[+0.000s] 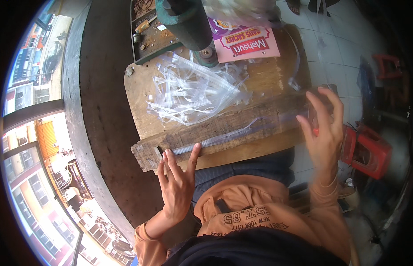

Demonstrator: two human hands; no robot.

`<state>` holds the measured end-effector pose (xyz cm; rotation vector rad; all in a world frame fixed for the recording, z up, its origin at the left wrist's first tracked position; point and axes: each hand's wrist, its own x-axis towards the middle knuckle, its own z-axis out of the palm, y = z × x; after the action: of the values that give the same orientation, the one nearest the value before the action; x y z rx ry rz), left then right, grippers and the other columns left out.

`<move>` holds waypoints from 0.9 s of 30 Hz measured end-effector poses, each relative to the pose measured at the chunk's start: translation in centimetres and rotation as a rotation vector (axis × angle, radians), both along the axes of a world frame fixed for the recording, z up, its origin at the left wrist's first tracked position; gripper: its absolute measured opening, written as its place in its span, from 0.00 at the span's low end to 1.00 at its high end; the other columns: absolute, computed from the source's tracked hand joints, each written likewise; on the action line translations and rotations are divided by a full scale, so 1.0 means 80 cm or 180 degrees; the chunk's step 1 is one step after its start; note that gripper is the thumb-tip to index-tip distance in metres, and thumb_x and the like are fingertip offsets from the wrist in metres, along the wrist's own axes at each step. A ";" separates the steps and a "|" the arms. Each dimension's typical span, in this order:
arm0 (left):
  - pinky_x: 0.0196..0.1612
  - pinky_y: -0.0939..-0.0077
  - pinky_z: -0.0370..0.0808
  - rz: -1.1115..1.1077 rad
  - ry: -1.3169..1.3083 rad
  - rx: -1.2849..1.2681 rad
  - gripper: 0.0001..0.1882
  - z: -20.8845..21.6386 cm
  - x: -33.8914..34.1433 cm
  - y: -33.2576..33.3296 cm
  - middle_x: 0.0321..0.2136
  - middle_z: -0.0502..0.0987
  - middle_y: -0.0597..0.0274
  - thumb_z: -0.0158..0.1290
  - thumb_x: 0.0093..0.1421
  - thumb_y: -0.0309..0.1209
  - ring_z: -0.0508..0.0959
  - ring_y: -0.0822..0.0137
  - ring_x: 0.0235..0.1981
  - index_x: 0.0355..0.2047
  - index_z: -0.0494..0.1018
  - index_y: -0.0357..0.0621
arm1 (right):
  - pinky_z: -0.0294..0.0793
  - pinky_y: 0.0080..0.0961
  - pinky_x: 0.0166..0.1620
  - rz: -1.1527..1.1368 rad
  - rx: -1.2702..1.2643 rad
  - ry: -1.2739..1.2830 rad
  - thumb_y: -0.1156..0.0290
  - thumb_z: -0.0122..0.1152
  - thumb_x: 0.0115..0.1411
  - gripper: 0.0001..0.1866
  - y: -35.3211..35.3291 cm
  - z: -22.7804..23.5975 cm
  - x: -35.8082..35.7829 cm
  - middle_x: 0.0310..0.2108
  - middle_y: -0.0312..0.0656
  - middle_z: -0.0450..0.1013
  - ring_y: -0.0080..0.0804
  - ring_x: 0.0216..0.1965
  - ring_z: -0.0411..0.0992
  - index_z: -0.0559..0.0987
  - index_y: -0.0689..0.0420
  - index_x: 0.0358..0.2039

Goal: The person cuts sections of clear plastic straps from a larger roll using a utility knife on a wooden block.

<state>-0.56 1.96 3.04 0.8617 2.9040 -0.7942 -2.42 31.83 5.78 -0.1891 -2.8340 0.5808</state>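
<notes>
A long wooden plank (224, 128) lies across the wooden table. Along its top runs a flat bundle of clear, whitish plastic strips (215, 141), whose right part is blurred. My left hand (176, 190) rests at the left end of the plank, fingers spread, fingertips pressing on the strips beside a small dark metal piece (159, 152). Over the plank's right end is my right hand (325, 133), its thumb and fingers apart and nothing clearly visible between them. Beyond the plank sits a tangled heap of similar strips (197, 91).
A heavy green metal post (186, 26) stands behind the heap, beside a pink printed card (248, 43). A dark tray (148, 37) holds small parts at the back left. To the right, a red plastic stool (368, 150) stands on white floor tiles (348, 82).
</notes>
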 end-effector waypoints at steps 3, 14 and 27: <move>0.52 0.66 0.69 0.0017 -0.0036 0.0027 0.40 0.004 -0.002 0.003 0.45 0.70 0.37 0.41 0.54 0.15 0.77 0.56 0.44 0.64 0.52 0.68 | 0.74 0.25 0.28 0.0902 -0.0269 0.0487 0.85 0.65 0.39 0.27 -0.056 -0.021 -0.002 0.46 0.43 0.70 0.32 0.30 0.74 0.76 0.59 0.44; 0.59 0.64 0.63 -0.0079 -0.0185 -0.0063 0.31 0.006 0.000 -0.002 0.48 0.66 0.33 0.53 0.56 0.33 0.71 0.51 0.50 0.60 0.60 0.44 | 0.71 0.22 0.24 0.1645 -0.0645 0.0239 0.78 0.58 0.46 0.04 -0.131 -0.056 -0.008 0.28 0.39 0.65 0.28 0.21 0.70 0.71 0.60 0.23; 0.59 0.69 0.64 -0.0051 -0.0175 0.0086 0.30 0.005 -0.004 0.004 0.46 0.68 0.33 0.44 0.55 0.23 0.73 0.51 0.49 0.61 0.58 0.42 | 0.70 0.22 0.24 0.1257 -0.0312 -0.0019 0.73 0.57 0.51 0.06 -0.139 -0.049 0.003 0.27 0.38 0.63 0.26 0.21 0.70 0.69 0.57 0.25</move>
<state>-0.87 2.25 3.45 0.8955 2.8701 -0.7223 -2.21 20.69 1.90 0.3615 -2.8636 0.7971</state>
